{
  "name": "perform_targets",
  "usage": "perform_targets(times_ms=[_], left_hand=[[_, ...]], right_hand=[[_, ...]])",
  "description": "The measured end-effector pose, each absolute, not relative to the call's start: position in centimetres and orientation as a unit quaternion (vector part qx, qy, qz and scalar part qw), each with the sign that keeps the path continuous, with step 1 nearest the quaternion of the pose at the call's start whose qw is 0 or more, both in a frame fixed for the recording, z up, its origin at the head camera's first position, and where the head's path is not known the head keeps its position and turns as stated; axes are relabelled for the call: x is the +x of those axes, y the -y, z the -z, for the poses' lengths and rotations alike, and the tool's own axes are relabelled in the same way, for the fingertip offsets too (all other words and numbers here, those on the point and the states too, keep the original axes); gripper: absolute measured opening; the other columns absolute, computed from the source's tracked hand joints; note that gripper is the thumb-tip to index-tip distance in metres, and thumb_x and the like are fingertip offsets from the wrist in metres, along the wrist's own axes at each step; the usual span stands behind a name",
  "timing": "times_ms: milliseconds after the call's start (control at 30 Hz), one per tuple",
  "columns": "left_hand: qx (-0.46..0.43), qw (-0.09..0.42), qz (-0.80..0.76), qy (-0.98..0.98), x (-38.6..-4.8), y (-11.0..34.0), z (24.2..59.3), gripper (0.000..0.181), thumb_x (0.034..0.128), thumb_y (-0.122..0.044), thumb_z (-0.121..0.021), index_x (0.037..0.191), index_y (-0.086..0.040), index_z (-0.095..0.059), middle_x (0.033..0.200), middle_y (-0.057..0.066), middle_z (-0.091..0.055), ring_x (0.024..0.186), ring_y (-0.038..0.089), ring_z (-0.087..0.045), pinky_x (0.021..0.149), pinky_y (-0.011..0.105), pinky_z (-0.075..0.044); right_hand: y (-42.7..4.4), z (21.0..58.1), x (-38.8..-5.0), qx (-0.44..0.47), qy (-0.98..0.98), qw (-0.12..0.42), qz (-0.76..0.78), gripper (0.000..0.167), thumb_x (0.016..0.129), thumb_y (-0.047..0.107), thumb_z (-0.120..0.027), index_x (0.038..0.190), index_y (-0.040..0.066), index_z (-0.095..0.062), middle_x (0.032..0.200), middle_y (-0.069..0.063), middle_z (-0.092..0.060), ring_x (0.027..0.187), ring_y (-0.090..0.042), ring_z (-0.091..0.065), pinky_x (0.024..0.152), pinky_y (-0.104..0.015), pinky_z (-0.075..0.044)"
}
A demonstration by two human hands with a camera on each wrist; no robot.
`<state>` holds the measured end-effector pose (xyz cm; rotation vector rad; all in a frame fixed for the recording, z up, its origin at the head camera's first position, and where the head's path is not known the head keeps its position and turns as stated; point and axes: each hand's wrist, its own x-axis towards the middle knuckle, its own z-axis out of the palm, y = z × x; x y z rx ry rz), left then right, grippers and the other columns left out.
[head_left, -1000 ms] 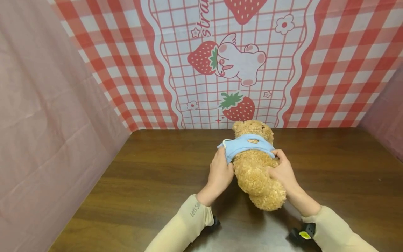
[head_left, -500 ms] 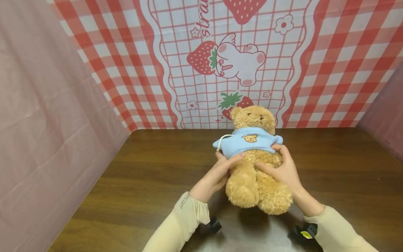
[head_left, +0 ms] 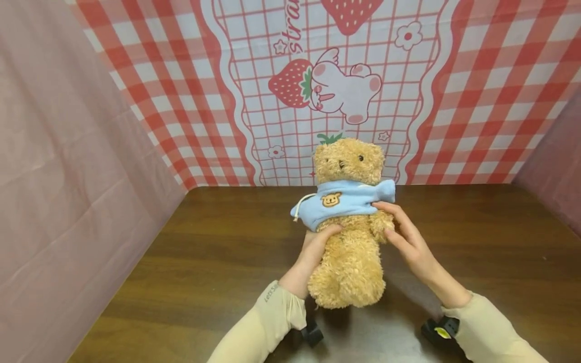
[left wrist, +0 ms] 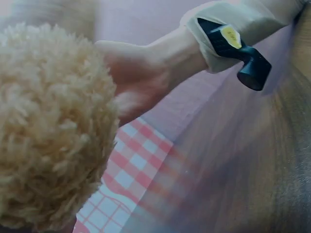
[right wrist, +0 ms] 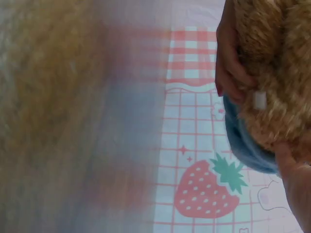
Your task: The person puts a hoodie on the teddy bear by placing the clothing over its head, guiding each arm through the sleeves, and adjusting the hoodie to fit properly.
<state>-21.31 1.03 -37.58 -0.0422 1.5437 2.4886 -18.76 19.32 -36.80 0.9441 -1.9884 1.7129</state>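
Note:
A tan plush teddy bear [head_left: 351, 257] in a short light blue hoodie [head_left: 345, 201] is held up over the table, its front towards the head camera. My left hand [head_left: 310, 257] grips its side, thumb across the belly below the hem; the other fingers are hidden behind it. With my right hand [head_left: 413, 247] I hold the bear's arm [head_left: 382, 224], which shows below the hem, index finger at the cloth and thumb on the fur. One sleeve [head_left: 386, 190] sticks out above that hand. The right wrist view shows a small white tag [right wrist: 260, 100] on the fur.
The brown wooden table [head_left: 218, 262] lies beneath. Behind it hangs a red-and-white checked strawberry cloth [head_left: 181, 101], with a pink curtain [head_left: 68, 176] at the left. A black wrist camera [head_left: 440, 330] is strapped at each cuff.
The bear has tipped more upright, turned its front to the head camera and shifted slightly left. My left thumb has come onto its belly; my right hand has moved from its body to its arm.

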Motion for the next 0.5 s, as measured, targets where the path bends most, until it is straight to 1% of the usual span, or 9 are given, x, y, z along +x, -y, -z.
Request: perform_targets(times_ms=[67, 133, 167, 200, 233, 300, 367, 433, 500], left_hand=[[-0.025, 0.087, -0.852, -0.516, -21.4, -0.9, 37.5, 0.022, 0.0706, -0.009, -0.064, 0.092, -0.008, -0.058, 0.073, 0.001, -0.062, 0.059, 0.011, -0.058, 0.057, 0.024, -0.050], [-0.037, 0.076, -0.852, -0.517, -21.4, -0.9, 37.4, 0.021, 0.0688, -0.009, -0.065, 0.089, -0.008, -0.059, 0.072, 0.000, -0.061, 0.058, 0.011, -0.058, 0.056, 0.024, -0.050], [-0.040, 0.071, -0.850, -0.520, -21.4, -0.8, 37.4, 0.021, 0.0681, -0.008, -0.065, 0.088, -0.008, -0.059, 0.071, 0.000, -0.061, 0.058, 0.011, -0.058, 0.056, 0.024, -0.050], [-0.041, 0.066, -0.850, -0.521, -21.4, -0.8, 37.4, 0.021, 0.0677, -0.008, -0.065, 0.088, -0.007, -0.060, 0.070, 0.000, -0.061, 0.058, 0.011, -0.058, 0.056, 0.024, -0.050], [-0.041, 0.059, -0.851, -0.520, -21.4, -0.8, 37.4, 0.021, 0.0672, -0.007, -0.065, 0.088, -0.007, -0.060, 0.070, 0.000, -0.061, 0.058, 0.011, -0.058, 0.056, 0.024, -0.050], [-0.040, 0.046, -0.855, -0.515, -21.4, -0.8, 37.3, 0.022, 0.0673, -0.007, -0.064, 0.088, -0.006, -0.059, 0.071, 0.000, -0.061, 0.059, 0.011, -0.058, 0.057, 0.024, -0.050], [-0.039, 0.034, -0.857, -0.512, -21.3, -0.8, 37.2, 0.022, 0.0682, -0.007, -0.064, 0.090, -0.006, -0.059, 0.073, 0.000, -0.061, 0.061, 0.011, -0.059, 0.058, 0.024, -0.050], [-0.042, 0.028, -0.863, -0.503, -21.2, -0.8, 37.0, 0.024, 0.0687, -0.007, -0.064, 0.092, -0.006, -0.058, 0.076, 0.001, -0.061, 0.063, 0.011, -0.059, 0.059, 0.024, -0.051], [-0.049, 0.025, -0.867, -0.496, -21.1, -0.9, 36.8, 0.026, 0.0686, -0.007, -0.065, 0.093, -0.007, -0.057, 0.077, 0.002, -0.061, 0.064, 0.012, -0.060, 0.060, 0.025, -0.051]], right_hand=[[-19.3, 36.9, -18.8, 0.341, 0.701, 0.166, -0.604, 0.045, 0.087, -0.013, -0.039, 0.132, -0.008, -0.035, 0.130, -0.007, -0.039, 0.097, -0.004, -0.042, 0.073, -0.015, -0.038], [-19.1, 37.0, -18.9, 0.327, 0.715, 0.184, -0.590, 0.046, 0.084, -0.016, -0.045, 0.129, -0.008, -0.039, 0.125, -0.005, -0.042, 0.104, -0.003, -0.042, 0.077, -0.011, -0.040], [-19.0, 37.1, -18.8, 0.313, 0.726, 0.196, -0.580, 0.047, 0.082, -0.017, -0.050, 0.127, -0.007, -0.042, 0.122, -0.003, -0.044, 0.104, -0.002, -0.044, 0.077, -0.010, -0.042], [-18.9, 37.1, -18.8, 0.297, 0.738, 0.215, -0.566, 0.047, 0.079, -0.018, -0.055, 0.124, -0.006, -0.045, 0.119, -0.002, -0.047, 0.102, -0.001, -0.046, 0.076, -0.010, -0.043], [-18.7, 37.1, -18.7, 0.279, 0.751, 0.234, -0.550, 0.047, 0.076, -0.017, -0.059, 0.120, -0.005, -0.048, 0.116, 0.000, -0.049, 0.105, 0.000, -0.047, 0.079, -0.009, -0.043], [-18.3, 37.1, -18.6, 0.242, 0.778, 0.282, -0.506, 0.044, 0.072, -0.014, -0.065, 0.113, -0.003, -0.054, 0.109, 0.000, -0.052, 0.102, 0.001, -0.046, 0.082, -0.009, -0.040], [-17.9, 37.0, -18.4, 0.210, 0.797, 0.323, -0.465, 0.040, 0.070, -0.010, -0.069, 0.107, 0.000, -0.057, 0.104, -0.002, -0.056, 0.103, 0.000, -0.044, 0.086, -0.010, -0.035], [-17.6, 37.1, -18.2, 0.186, 0.806, 0.352, -0.439, 0.036, 0.069, -0.009, -0.070, 0.102, 0.000, -0.059, 0.100, -0.006, -0.057, 0.103, -0.002, -0.043, 0.088, -0.012, -0.033], [-17.1, 37.2, -17.9, 0.164, 0.808, 0.371, -0.428, 0.031, 0.069, -0.008, -0.070, 0.098, 0.001, -0.060, 0.097, -0.008, -0.059, 0.101, -0.001, -0.043, 0.086, -0.013, -0.031]])
